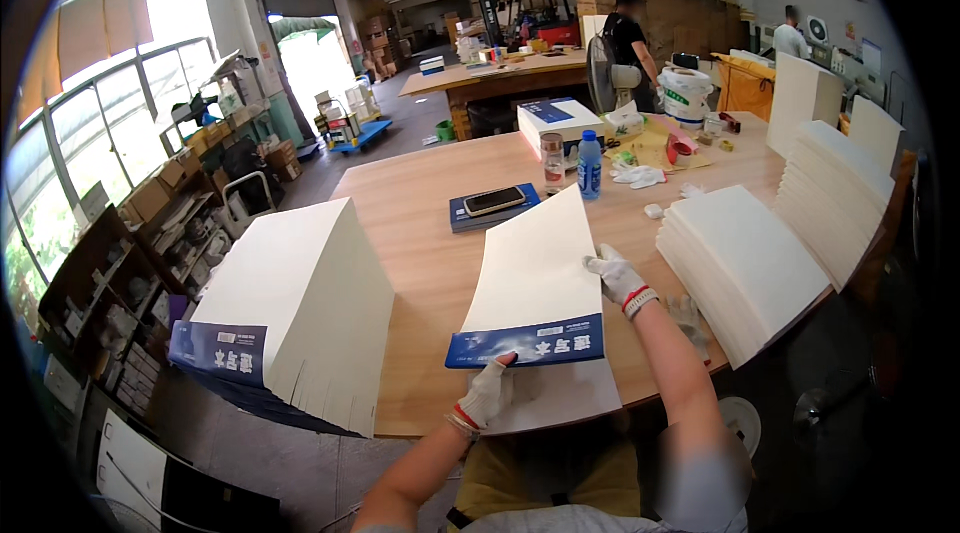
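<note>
My left hand [488,393], in a white glove, pinches the near edge of a paper pad [535,278], the thumb over its dark blue printed band [525,341]. At the pad's right edge, my right hand [618,278], also gloved, grips the white sheets, its fingers partly hidden. The pad's far end rises toward a corner, and a white sheet [560,398] lies beneath its near end. To the left stands a tall stack of similar pads [300,268] with blue bands along the near side. Stacked white paper [745,253] fans out on the right.
Beyond the pad, a phone [495,200] rests on blue-covered books [470,223]. A clear bottle [552,163], a blue bottle [589,165] and a white glove [638,176] are farther back. A white bucket [685,98] stands near a fan [608,78] and a person [627,38].
</note>
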Action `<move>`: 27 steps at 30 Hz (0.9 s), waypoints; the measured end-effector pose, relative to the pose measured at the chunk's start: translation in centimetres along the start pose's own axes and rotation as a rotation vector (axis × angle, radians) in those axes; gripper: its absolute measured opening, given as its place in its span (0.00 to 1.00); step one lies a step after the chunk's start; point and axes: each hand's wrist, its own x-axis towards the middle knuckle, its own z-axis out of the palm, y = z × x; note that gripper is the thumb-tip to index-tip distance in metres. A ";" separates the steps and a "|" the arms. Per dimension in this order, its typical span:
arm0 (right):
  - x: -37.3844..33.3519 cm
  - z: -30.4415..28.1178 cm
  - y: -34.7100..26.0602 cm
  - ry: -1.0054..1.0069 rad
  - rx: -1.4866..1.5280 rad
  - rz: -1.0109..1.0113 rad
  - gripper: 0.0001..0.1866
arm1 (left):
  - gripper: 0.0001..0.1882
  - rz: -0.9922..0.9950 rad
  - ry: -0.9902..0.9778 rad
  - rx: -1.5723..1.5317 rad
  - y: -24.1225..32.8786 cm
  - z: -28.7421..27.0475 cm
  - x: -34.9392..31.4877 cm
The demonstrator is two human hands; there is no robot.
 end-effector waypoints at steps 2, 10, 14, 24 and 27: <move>-0.6 0.3 -1.0 0.023 -0.097 0.000 0.20 | 0.21 -0.010 -0.040 -0.045 0.3 0.4 -0.6; -2.4 3.5 -1.4 0.001 -0.155 -0.428 0.19 | 0.25 0.354 0.067 0.362 6.2 5.1 -6.8; -4.8 14.8 -6.4 -0.182 0.367 -0.325 0.17 | 0.25 0.874 0.344 1.025 11.4 8.1 -15.8; -1.2 39.7 -10.2 -0.249 -0.119 -0.165 0.16 | 0.47 1.400 1.332 0.916 24.6 2.5 -29.1; -0.9 41.9 -10.5 -0.329 -0.379 0.047 0.24 | 0.49 1.159 1.570 0.941 25.9 -2.9 -29.6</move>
